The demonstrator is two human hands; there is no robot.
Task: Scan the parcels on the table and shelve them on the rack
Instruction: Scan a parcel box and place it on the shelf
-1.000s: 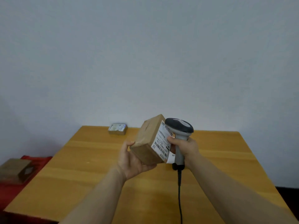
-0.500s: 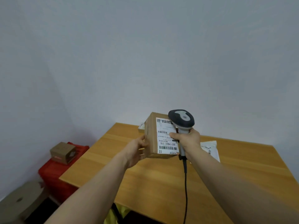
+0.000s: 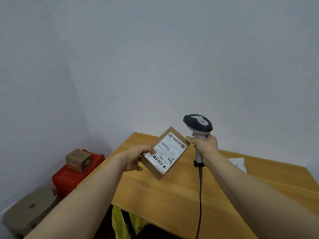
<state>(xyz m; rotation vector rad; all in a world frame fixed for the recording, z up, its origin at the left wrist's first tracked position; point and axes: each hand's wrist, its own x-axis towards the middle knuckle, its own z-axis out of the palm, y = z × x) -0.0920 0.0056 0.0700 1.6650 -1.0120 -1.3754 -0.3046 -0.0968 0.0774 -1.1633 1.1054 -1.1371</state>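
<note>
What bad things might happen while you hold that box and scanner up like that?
The parcel is held at one end by the left hand, tilted above the table; it might slip and drop. The scanner in the right hand seems to point past the label, so a scan may miss. Its cable hangs loose and could snag.

Parcel-sorting room: barcode scanner [image 3: 198, 125], labelled parcel [image 3: 168, 150], wooden table [image 3: 172, 192], red crate [image 3: 69, 178].
</note>
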